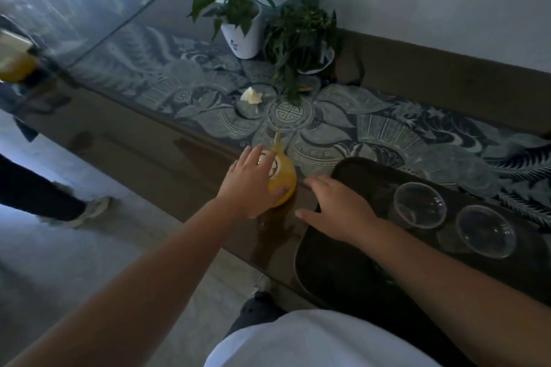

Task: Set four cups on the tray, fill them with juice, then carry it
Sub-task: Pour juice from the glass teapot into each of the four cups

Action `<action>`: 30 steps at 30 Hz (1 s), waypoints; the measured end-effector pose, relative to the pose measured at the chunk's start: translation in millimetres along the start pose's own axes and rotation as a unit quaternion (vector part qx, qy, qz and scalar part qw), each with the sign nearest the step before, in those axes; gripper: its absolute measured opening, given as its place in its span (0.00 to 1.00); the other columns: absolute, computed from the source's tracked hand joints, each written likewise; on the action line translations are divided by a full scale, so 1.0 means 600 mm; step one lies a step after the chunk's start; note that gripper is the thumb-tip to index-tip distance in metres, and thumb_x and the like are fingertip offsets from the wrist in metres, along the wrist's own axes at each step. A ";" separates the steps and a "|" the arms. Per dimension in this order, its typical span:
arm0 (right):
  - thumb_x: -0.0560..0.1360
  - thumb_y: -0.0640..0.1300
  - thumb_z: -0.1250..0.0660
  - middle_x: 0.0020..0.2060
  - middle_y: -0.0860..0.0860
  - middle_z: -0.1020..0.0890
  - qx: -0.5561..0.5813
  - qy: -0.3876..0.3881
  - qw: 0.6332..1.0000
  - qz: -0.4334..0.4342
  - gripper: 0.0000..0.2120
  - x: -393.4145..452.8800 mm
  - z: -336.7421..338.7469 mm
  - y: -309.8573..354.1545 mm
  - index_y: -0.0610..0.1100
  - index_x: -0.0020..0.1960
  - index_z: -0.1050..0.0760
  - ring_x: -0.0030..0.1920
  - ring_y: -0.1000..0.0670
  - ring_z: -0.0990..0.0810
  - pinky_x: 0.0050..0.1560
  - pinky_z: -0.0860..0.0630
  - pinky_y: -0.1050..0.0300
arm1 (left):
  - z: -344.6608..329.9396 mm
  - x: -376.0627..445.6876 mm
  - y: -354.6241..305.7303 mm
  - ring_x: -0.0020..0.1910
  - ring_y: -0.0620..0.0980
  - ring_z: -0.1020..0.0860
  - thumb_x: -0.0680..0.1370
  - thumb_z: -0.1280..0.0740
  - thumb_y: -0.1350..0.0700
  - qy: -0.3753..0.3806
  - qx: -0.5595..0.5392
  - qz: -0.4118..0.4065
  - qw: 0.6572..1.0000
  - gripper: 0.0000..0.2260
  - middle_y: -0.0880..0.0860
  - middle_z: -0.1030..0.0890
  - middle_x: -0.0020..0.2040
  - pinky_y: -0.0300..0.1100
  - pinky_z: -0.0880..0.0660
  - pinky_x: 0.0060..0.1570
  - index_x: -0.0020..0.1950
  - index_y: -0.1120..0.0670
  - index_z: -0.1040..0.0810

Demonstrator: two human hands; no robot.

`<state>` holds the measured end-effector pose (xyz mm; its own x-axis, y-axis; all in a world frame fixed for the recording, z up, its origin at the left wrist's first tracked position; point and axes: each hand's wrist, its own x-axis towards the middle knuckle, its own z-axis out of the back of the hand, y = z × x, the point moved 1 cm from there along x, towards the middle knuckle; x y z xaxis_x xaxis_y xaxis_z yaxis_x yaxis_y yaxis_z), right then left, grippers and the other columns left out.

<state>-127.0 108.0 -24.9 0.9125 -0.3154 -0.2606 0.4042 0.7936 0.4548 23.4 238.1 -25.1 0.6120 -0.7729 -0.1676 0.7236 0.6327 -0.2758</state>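
Nearest the head camera, two bare forearms reach out over a white shirt front. The left hand rests on a rounded yellow juice container, fingers spread over its pale top and thumb against its smooth side; whether it truly grips is hard to tell. The right hand hovers with fingers straight and loosely spread over the near left corner of the tray, holding nothing.

The tray is dark, flat and round-cornered, lying at the near edge of a long table. Two clear plastic cups stand on it, round-rimmed, glossy and empty: the left cup and the right cup, just beside each other. The juice container stands on the tabletop just left of the tray.

The tabletop is glossy, with a blue-grey pattern of leaves and feathers around a round medallion. A crumpled pale scrap lies near it. By the wall stand a leafy plant in a white pot and a bushier plant beside it. At left, blurred, another person's shoe shows on the floor.
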 end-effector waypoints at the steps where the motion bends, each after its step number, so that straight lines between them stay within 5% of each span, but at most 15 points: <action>1: 0.73 0.62 0.35 0.70 0.50 0.28 0.014 -0.004 1.000 -0.009 0.32 0.006 -0.012 0.016 0.48 0.72 0.34 0.70 0.49 0.30 0.65 0.29 0.50 | 0.001 0.008 0.020 0.80 0.56 0.51 0.75 0.36 0.36 0.003 -0.015 -0.006 1.000 0.37 0.55 0.45 0.81 0.57 0.45 0.76 0.79 0.49 0.44; 4: 0.73 0.60 0.35 0.59 0.51 0.20 0.072 -0.005 0.997 -0.042 0.23 0.027 -0.055 0.058 0.50 0.63 0.26 0.60 0.49 0.22 0.56 0.24 0.50 | -0.001 0.032 0.079 0.79 0.58 0.47 0.76 0.34 0.38 0.010 -0.047 -0.029 0.998 0.35 0.55 0.41 0.79 0.59 0.41 0.74 0.78 0.49 0.41; 9: 0.76 0.55 0.34 0.55 0.49 0.17 0.223 -0.008 0.962 -0.158 0.18 0.063 -0.131 0.105 0.45 0.60 0.22 0.57 0.50 0.20 0.54 0.25 0.56 | -0.011 0.077 0.147 0.75 0.58 0.38 0.75 0.31 0.42 0.039 -0.070 -0.091 0.993 0.30 0.55 0.35 0.76 0.61 0.33 0.69 0.75 0.47 0.34; 13: 0.77 0.55 0.36 0.46 0.47 0.16 0.404 -0.029 0.875 -0.267 0.15 0.086 -0.158 0.145 0.45 0.50 0.19 0.49 0.48 0.19 0.53 0.24 0.50 | -0.014 0.101 0.168 0.71 0.57 0.32 0.74 0.30 0.42 0.029 -0.077 -0.149 0.985 0.28 0.53 0.30 0.73 0.56 0.29 0.65 0.73 0.46 0.30; 16: 0.76 0.56 0.35 0.49 0.48 0.16 0.523 -0.012 0.788 -0.325 0.12 0.098 -0.176 0.164 0.48 0.48 0.18 0.55 0.49 0.20 0.62 0.26 0.47 | -0.018 0.110 0.174 0.70 0.55 0.30 0.74 0.28 0.43 0.025 -0.109 -0.185 0.976 0.26 0.52 0.29 0.72 0.52 0.29 0.64 0.70 0.47 0.26; 20: 0.77 0.51 0.34 0.54 0.49 0.15 0.665 -0.010 0.672 -0.326 0.11 0.113 -0.181 0.182 0.46 0.54 0.21 0.60 0.50 0.22 0.64 0.30 0.48 | -0.027 0.121 0.174 0.66 0.55 0.26 0.74 0.28 0.46 0.023 -0.154 -0.211 0.965 0.20 0.52 0.25 0.68 0.55 0.25 0.60 0.65 0.48 0.21; 22: 0.79 0.50 0.37 0.46 0.47 0.14 0.698 -0.019 0.638 -0.326 0.11 0.118 -0.179 0.187 0.44 0.50 0.21 0.56 0.47 0.19 0.59 0.29 0.48 | -0.028 0.129 0.174 0.64 0.56 0.25 0.74 0.28 0.47 0.008 -0.161 -0.227 0.960 0.17 0.53 0.22 0.65 0.57 0.23 0.57 0.61 0.49 0.19; 25: 0.81 0.52 0.41 0.32 0.50 0.17 0.695 -0.025 0.635 -0.338 0.15 0.123 -0.176 0.186 0.45 0.43 0.22 0.44 0.49 0.19 0.52 0.28 0.51 | -0.027 0.135 0.173 0.61 0.58 0.24 0.74 0.31 0.44 0.004 -0.171 -0.257 0.951 0.16 0.54 0.21 0.63 0.56 0.23 0.55 0.56 0.50 0.16; 30: 0.81 0.52 0.43 0.27 0.51 0.26 0.666 -0.019 0.661 -0.346 0.16 0.117 -0.171 0.179 0.44 0.40 0.27 0.36 0.50 0.24 0.48 0.26 0.52 | -0.035 0.139 0.170 0.62 0.59 0.25 0.72 0.30 0.46 0.009 -0.197 -0.257 0.946 0.14 0.54 0.20 0.62 0.59 0.25 0.57 0.53 0.52 0.16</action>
<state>-26.3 224.4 -81.9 0.4711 -0.3961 -0.7881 0.3990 -0.7012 0.5909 141.5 237.0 -86.8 0.2035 -0.9767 0.0689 0.7470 0.1093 -0.6558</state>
